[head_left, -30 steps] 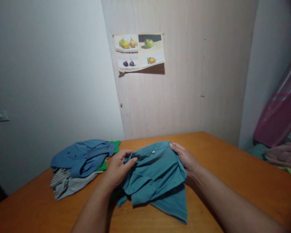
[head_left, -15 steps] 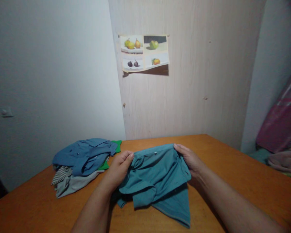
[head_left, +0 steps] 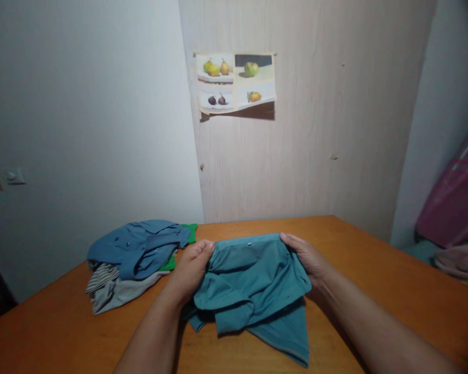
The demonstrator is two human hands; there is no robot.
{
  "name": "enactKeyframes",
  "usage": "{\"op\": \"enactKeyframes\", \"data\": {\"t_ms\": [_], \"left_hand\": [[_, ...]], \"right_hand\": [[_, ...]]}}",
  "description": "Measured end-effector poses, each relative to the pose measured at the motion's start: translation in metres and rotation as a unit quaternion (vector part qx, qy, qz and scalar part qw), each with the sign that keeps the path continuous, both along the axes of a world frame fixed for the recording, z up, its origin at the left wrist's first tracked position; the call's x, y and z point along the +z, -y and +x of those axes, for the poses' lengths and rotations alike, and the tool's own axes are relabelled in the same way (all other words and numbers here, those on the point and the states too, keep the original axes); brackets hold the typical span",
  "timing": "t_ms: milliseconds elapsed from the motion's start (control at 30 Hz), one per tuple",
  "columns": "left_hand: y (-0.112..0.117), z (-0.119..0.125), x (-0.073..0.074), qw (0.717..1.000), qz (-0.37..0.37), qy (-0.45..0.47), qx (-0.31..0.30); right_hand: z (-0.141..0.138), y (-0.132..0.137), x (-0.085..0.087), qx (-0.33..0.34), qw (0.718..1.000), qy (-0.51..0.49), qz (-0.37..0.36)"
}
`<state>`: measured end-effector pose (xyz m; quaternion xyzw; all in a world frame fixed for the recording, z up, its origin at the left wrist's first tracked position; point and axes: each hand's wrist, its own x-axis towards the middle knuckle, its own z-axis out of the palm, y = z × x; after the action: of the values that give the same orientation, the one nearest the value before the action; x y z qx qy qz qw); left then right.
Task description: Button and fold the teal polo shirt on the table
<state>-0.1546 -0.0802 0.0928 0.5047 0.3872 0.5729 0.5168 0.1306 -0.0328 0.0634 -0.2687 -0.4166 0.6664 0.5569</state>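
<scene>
One edge of the teal buttoned garment is straight between the left hand and right hand, both gripping it, while its lower folds fall unevenly below them and the clothes heap left of the left hand lies rumpled, unfolded.
</scene>
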Motion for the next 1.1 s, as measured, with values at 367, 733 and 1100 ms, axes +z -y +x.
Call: {"op": "enactKeyframes", "data": {"t_ms": [367, 733, 1100], "left_hand": [[-0.002, -0.002, -0.001, 1.000, 0.010, 0.006, 0.001], [-0.007, -0.003, -0.008, 0.999, 0.006, -0.019, 0.042], [-0.021, -0.021, -0.003, 0.965, 0.038, 0.084, 0.246]], "right_hand": [[-0.001, 0.001, -0.001, -0.010, 1.000, 0.010, -0.016], [-0.002, 0.002, 0.000, 0.000, 0.999, 0.023, -0.028], [-0.006, 0.002, -0.009, -0.044, 0.985, 0.167, -0.019]]}}
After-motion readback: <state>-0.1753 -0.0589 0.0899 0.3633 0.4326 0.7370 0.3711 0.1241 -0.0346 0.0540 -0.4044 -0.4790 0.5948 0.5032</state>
